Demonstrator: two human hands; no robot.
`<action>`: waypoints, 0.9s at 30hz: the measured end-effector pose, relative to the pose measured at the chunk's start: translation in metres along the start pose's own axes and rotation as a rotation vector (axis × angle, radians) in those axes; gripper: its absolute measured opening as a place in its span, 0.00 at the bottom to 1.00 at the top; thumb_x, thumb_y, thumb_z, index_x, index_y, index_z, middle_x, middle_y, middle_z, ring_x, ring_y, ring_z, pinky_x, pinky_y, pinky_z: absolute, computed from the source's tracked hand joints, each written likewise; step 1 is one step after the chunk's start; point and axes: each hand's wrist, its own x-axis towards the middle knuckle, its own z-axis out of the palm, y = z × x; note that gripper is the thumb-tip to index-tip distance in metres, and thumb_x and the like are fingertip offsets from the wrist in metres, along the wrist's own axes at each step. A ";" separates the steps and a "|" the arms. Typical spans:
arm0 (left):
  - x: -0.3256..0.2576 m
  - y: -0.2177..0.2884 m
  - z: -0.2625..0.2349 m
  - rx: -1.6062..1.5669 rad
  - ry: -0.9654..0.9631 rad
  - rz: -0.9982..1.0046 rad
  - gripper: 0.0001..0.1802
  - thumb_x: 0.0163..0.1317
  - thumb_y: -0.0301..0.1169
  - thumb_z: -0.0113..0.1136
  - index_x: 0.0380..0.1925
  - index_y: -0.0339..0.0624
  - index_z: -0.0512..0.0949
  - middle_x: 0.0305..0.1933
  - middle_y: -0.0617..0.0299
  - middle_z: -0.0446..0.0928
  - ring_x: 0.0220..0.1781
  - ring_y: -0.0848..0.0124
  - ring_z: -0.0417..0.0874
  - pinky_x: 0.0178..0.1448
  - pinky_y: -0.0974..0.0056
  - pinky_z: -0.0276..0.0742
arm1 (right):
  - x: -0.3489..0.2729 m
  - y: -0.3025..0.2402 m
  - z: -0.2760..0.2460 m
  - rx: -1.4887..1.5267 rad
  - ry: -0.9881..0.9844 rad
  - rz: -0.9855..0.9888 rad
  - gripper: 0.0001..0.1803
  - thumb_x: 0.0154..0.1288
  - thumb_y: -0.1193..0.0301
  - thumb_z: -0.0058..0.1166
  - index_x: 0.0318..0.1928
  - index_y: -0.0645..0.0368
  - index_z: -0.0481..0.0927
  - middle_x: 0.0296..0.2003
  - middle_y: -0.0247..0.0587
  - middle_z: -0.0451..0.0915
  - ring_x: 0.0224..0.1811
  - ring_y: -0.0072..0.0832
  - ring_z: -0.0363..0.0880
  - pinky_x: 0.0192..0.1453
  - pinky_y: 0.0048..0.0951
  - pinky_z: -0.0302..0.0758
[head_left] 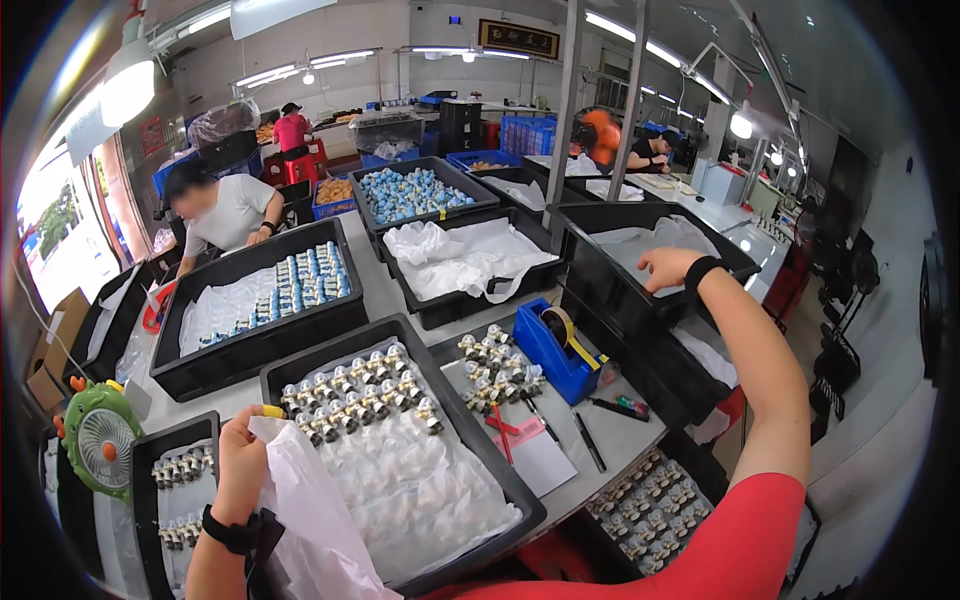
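Note:
My left hand (243,455), a yellow cover on one fingertip, is closed on the edge of a thin white sheet (305,500) that hangs down along the near left side of a black tray (400,330). In this tray, rows of small white-and-gold figurines (355,388) stand at the far end, and a crinkled white liner (420,500) covers the nearer part. My right hand (668,270) reaches over a stacked black crate (590,270) at the right, fingers curled but apart, seemingly with nothing between them. A white liner (625,250) lies inside that crate.
More loose figurines (500,370) lie beside a blue tape dispenser (560,350), pens (590,442) and paper (540,465). A tray of blue-and-white figurines (310,285) stands at far left, near a seated person (225,215). A green fan (103,440) is at left.

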 end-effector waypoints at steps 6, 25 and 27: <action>0.013 0.006 0.025 0.164 0.007 0.040 0.08 0.56 0.20 0.54 0.34 0.35 0.81 0.25 0.71 0.77 0.25 0.86 0.71 0.27 0.77 0.63 | 0.066 0.038 0.051 -0.155 -0.103 -0.114 0.31 0.48 0.60 0.59 0.53 0.59 0.76 0.49 0.53 0.78 0.52 0.45 0.77 0.53 0.38 0.73; 0.027 0.057 0.096 0.092 -0.280 0.039 0.08 0.59 0.18 0.52 0.37 0.34 0.80 0.29 0.68 0.79 0.31 0.83 0.77 0.34 0.76 0.72 | 0.031 0.003 0.014 0.057 -0.137 -0.168 0.33 0.48 0.63 0.63 0.55 0.65 0.73 0.44 0.48 0.81 0.42 0.37 0.80 0.45 0.31 0.76; 0.022 0.057 0.100 0.102 -0.317 0.052 0.08 0.59 0.19 0.54 0.37 0.34 0.80 0.28 0.69 0.78 0.29 0.85 0.75 0.32 0.76 0.70 | 0.039 0.001 0.021 -0.107 -0.232 -0.084 0.31 0.45 0.54 0.63 0.48 0.60 0.80 0.43 0.48 0.82 0.45 0.41 0.80 0.48 0.36 0.75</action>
